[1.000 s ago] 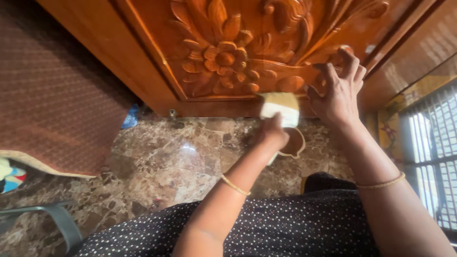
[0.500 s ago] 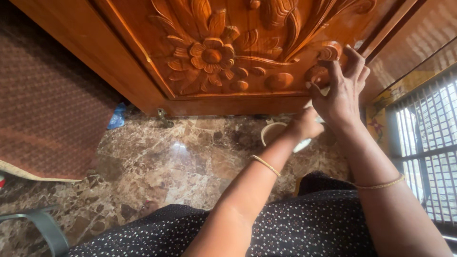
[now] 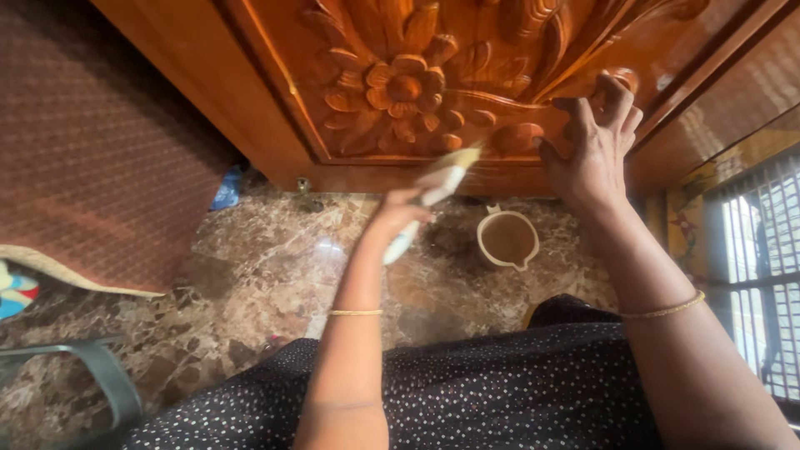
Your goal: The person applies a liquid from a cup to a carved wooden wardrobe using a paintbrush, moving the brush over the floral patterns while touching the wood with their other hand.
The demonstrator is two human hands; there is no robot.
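The left hand [image 3: 398,215] was closed around a slim white-handled paintbrush [image 3: 429,200], its pale bristle tip touching the glossy orange-brown carved wooden door panel [image 3: 400,83] below the flower relief. The right hand [image 3: 593,154] pressed open-fingered against the carving, above a small beige cup [image 3: 507,240].

Paintbrush [image 3: 429,200] against carved door [image 3: 400,92]

A small cream cup [image 3: 507,240] with a handle stands on the brown marble floor [image 3: 250,275], just below the right hand. Far to the left of the hands hangs a dark red cloth [image 3: 92,158]. A blue thing [image 3: 225,188], maybe a wrapper, lies under the door edge. A grey bar [image 3: 100,375] sits low left. A barred window [image 3: 758,267] is right.
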